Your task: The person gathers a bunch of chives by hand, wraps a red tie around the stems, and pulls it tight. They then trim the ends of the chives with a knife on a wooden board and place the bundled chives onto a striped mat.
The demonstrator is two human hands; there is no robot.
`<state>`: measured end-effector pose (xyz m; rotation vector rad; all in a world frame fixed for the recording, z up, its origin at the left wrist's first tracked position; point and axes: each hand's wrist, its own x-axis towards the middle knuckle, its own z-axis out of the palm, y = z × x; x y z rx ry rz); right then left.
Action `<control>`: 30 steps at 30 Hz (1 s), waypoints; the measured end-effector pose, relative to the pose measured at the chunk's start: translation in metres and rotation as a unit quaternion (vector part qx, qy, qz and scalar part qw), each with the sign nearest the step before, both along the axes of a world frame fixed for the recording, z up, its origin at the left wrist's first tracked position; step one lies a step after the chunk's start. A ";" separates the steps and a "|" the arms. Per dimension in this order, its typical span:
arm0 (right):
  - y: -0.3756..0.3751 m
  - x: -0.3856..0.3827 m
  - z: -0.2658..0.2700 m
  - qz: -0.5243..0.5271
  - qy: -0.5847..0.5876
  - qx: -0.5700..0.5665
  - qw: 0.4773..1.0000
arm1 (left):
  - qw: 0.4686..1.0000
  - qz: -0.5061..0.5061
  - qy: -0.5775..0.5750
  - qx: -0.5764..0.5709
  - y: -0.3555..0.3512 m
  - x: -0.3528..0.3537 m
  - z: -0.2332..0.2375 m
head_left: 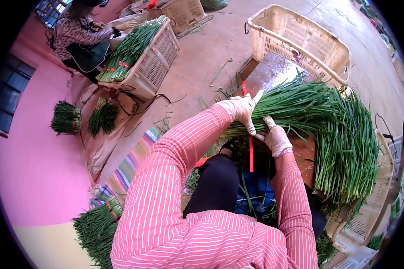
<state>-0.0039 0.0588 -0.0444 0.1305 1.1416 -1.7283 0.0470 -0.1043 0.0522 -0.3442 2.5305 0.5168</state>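
Note:
My left hand [241, 110], in a pale glove, lies across the stem end of a bunch of long green leaves [296, 105], thumb and fingers spread around it. Below the bunch, my right hand [276, 138], gloved too, presses its fingers against the underside of the leaves. A red strip [251, 154] hangs down under the bunch, and its other end shows above my left hand. More loose green leaves [345, 152] are heaped at the right, over a brown board. A shiny metal surface [274, 74] lies behind the bunch.
An empty plastic crate [300, 38] stands beyond the metal surface. At the upper left a person [83, 38] reaches over a crate [155, 69] of tied bunches. Tied bunches [67, 117] lie by the pink wall, another [98, 228] at lower left. A striped sheet [132, 161] covers some floor.

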 end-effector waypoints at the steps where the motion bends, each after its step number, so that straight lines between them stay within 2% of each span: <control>1: 0.001 -0.001 -0.003 -0.008 -0.012 -0.006 1.000 | 1.000 0.002 0.002 0.000 -0.002 0.000 -0.002; 3: 0.004 -0.002 0.003 0.014 0.010 0.018 1.000 | 0.999 -0.002 0.010 0.033 -0.005 -0.001 -0.005; 5: 0.007 0.000 0.020 0.053 0.002 0.107 0.993 | 0.999 -0.005 0.017 0.036 -0.006 -0.001 -0.006; 8: 0.017 0.000 0.019 0.105 0.045 0.090 0.989 | 0.999 -0.002 0.013 0.047 -0.006 -0.001 -0.003; 13: 0.040 0.020 0.044 0.072 0.129 0.130 0.980 | 0.990 0.000 0.067 0.121 -0.012 0.001 -0.010; 17: 0.057 0.034 0.028 0.062 0.228 0.191 0.953 | 0.992 0.002 0.061 0.110 -0.015 -0.005 -0.023; 19: 0.059 0.049 0.008 0.030 0.413 0.192 0.890 | 0.992 0.014 0.046 0.117 -0.012 -0.004 -0.014; 20: 0.060 0.053 -0.003 0.047 0.551 0.226 0.802 | 0.992 0.013 0.046 0.117 -0.012 -0.004 -0.013; 21: 0.058 0.060 -0.002 0.011 0.680 0.205 0.703 | 0.992 0.015 0.043 0.119 -0.012 -0.004 -0.013; 23: 0.046 0.073 0.020 0.088 0.724 0.255 0.635 | 0.992 0.015 0.039 0.120 -0.014 -0.004 -0.013; 24: 0.039 0.076 0.017 0.095 0.753 0.241 0.605 | 0.991 0.013 0.044 0.126 -0.014 -0.004 -0.013; 27: 0.020 0.079 0.014 0.148 0.786 0.250 0.546 | 0.989 0.014 0.041 0.140 -0.013 -0.003 -0.011; 28: 0.014 0.079 0.011 0.148 0.785 0.251 0.547 | 0.988 0.019 0.034 0.147 -0.012 -0.003 -0.008; 30: 0.004 0.078 0.002 0.170 0.809 0.263 0.497 | 0.990 0.018 0.035 0.135 -0.011 -0.003 -0.006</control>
